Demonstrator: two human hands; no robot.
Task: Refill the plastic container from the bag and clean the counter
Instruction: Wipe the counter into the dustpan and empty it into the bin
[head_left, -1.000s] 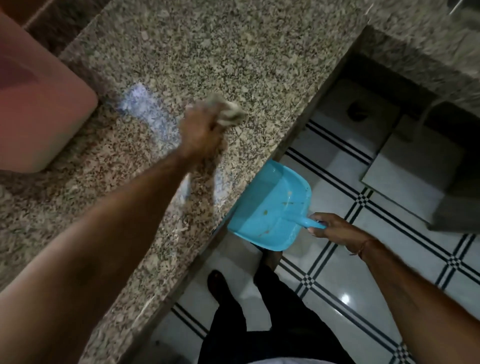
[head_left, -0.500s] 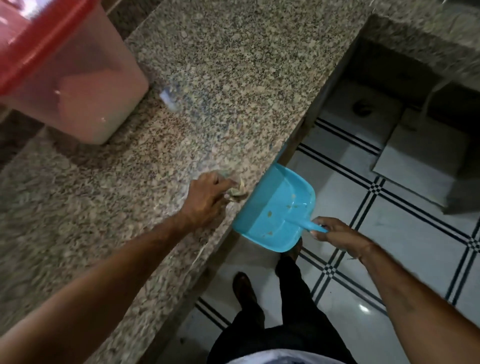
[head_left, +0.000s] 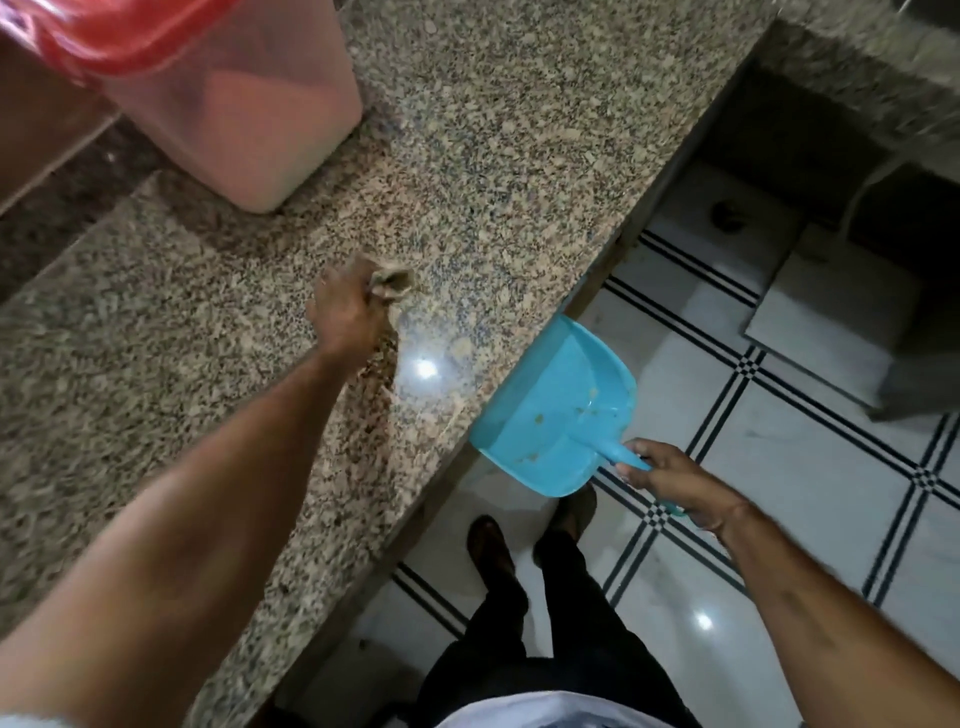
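A translucent plastic container (head_left: 244, 119) with a red lid (head_left: 104, 36) stands at the back left of the speckled granite counter (head_left: 519, 156). My left hand (head_left: 348, 312) presses a small crumpled cloth (head_left: 392, 283) on the counter, a short way in from the front edge. My right hand (head_left: 670, 480) grips the handle of a light blue dustpan (head_left: 561, 415), held just below the counter's edge with its mouth against it. A few crumbs lie in the pan. No bag is in view.
White floor tiles (head_left: 779, 441) with black line patterns lie below the counter. My legs and shoes (head_left: 488, 540) stand close to the counter front. A dark recess (head_left: 779, 156) opens under a second granite slab at the upper right.
My left hand with the cloth has moved from the counter's edge by the dustpan back inward onto the counter. The dustpan stays at the edge. The view has shifted, showing more of the container.
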